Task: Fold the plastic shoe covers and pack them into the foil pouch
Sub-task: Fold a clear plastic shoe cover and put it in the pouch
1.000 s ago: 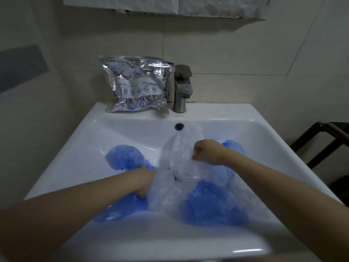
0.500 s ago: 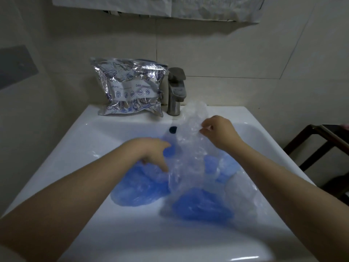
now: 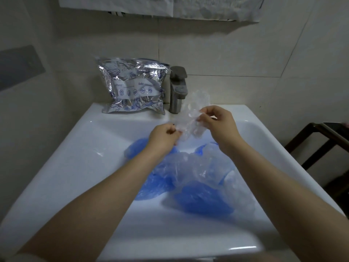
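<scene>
A clear plastic shoe cover (image 3: 190,120) hangs crumpled above the basin, held between both hands. My left hand (image 3: 164,136) pinches its lower left edge. My right hand (image 3: 217,123) pinches its right side, a little higher. Below them, several blue shoe covers (image 3: 204,199) and clear ones (image 3: 190,165) lie heaped in the white sink (image 3: 79,167). The silver foil pouch (image 3: 132,86), printed with blue drawings and a label strip, leans against the wall on the sink's back ledge, to the left of the tap. Its top edge faces up; I cannot tell whether it is open.
A grey metal tap (image 3: 178,87) stands at the back centre of the sink, just behind the held cover. Tiled walls close in on the left and behind. A dark wooden frame (image 3: 321,144) stands to the right of the sink. A pale cloth (image 3: 160,6) hangs above.
Both hands have risen from the heap in the basin. My right hand lifted the clear cover toward the tap, and my left hand left the blue covers and took hold of its edge.
</scene>
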Available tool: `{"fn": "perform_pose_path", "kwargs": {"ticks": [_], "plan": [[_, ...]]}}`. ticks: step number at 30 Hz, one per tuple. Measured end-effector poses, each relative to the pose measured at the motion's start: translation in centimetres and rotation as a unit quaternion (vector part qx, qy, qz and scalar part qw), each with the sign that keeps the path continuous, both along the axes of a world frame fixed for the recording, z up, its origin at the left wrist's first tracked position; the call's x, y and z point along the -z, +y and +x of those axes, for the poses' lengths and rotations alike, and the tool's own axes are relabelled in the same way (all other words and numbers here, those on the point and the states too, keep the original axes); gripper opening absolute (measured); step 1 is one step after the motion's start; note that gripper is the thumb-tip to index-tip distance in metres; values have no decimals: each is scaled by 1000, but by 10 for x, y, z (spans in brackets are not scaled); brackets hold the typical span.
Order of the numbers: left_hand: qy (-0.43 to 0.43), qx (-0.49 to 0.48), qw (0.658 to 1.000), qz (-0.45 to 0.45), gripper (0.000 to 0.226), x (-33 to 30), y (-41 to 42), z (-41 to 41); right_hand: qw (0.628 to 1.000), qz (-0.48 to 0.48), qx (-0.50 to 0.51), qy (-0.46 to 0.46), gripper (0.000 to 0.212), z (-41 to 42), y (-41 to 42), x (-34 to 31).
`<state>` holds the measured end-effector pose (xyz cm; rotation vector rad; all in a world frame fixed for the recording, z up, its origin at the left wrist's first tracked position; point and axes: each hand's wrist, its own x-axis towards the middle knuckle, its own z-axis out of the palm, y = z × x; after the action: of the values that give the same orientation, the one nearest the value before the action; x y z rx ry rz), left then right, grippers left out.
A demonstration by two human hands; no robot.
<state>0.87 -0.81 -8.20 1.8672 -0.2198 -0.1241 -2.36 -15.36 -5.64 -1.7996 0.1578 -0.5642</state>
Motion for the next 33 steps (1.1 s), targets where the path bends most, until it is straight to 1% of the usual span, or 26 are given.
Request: {"fn": "perform_pose_path", "kwargs": {"ticks": [1,3,6,7,8,9,10,11,12,13,14,15,17,19,20,21,22,23,24,25,26,27,28,29,31,33], "plan": [[-21,-17,1000,11,27,1,1,2,999,-41,27,6,12,1,-2,0],[-52,-57,997,0,25,-5,3,4,978,-193,74,42,11,3,-9,-2],[-36,-92,991,-90,20,-26,3,1,890,-407,81,188,18,5,-17,-5],[-33,-95,988,-120,20,-30,3,2,864,-446,69,224,15,5,-16,-6],[-38,-99,986,-128,19,-31,4,3,850,-464,58,242,15,5,-14,-6],[-50,-100,986,-121,18,-32,4,2,851,-460,45,250,18,4,-12,-8],[-61,-97,987,-108,17,-32,5,0,873,-417,30,250,20,6,-11,-9],[-76,-93,988,-100,17,-30,5,0,913,-325,20,244,22,7,-10,-10],[-90,-89,987,-98,18,-29,7,0,954,-197,14,227,23,8,-9,-13],[-105,-86,985,-104,21,-29,8,0,977,-68,15,203,24,7,-8,-15],[-116,-83,984,-109,25,-27,10,0,983,24,15,182,26,6,-8,-19],[-122,-78,983,-111,26,-27,13,-1,982,73,9,172,26,3,-6,-23],[-132,-57,984,-102,19,-27,19,-2,978,145,-53,141,19,-5,-4,-31],[-150,-38,984,-84,20,-27,26,-2,965,182,-144,123,29,-16,-3,-38],[-160,-32,984,-78,18,-26,29,-1,964,154,-176,130,42,-20,-5,-39],[-165,-29,983,-70,11,-25,30,0,966,97,-192,143,53,-23,-6,-38],[-163,-33,984,-59,2,-23,31,1,969,35,-191,150,60,-24,-7,-36],[-159,-45,985,-50,7,-21,31,3,976,-21,-171,133,60,-23,-6,-33],[-146,-54,986,-53,11,-20,31,4,985,-70,-132,85,53,-23,-2,-33],[-134,-61,987,-70,13,-19,30,4,989,-123,-86,-1,44,-23,2,-32],[-124,-68,986,-91,15,-19,30,6,975,-195,-51,-91,34,-22,6,-32],[-120,-72,984,-108,16,-19,29,6,950,-272,-39,-146,29,-22,9,-32],[-118,-71,983,-123,16,-19,29,6,924,-339,-54,-168,32,-21,11,-31],[-118,-67,982,-129,14,-19,28,6,907,-383,-79,-156,36,-19,13,-27],[-129,-53,983,-119,12,-19,27,4,893,-428,-112,-85,37,-13,15,-12],[-136,-28,983,-121,14,-19,26,2,873,-474,-111,-28,35,-7,17,5]]}}
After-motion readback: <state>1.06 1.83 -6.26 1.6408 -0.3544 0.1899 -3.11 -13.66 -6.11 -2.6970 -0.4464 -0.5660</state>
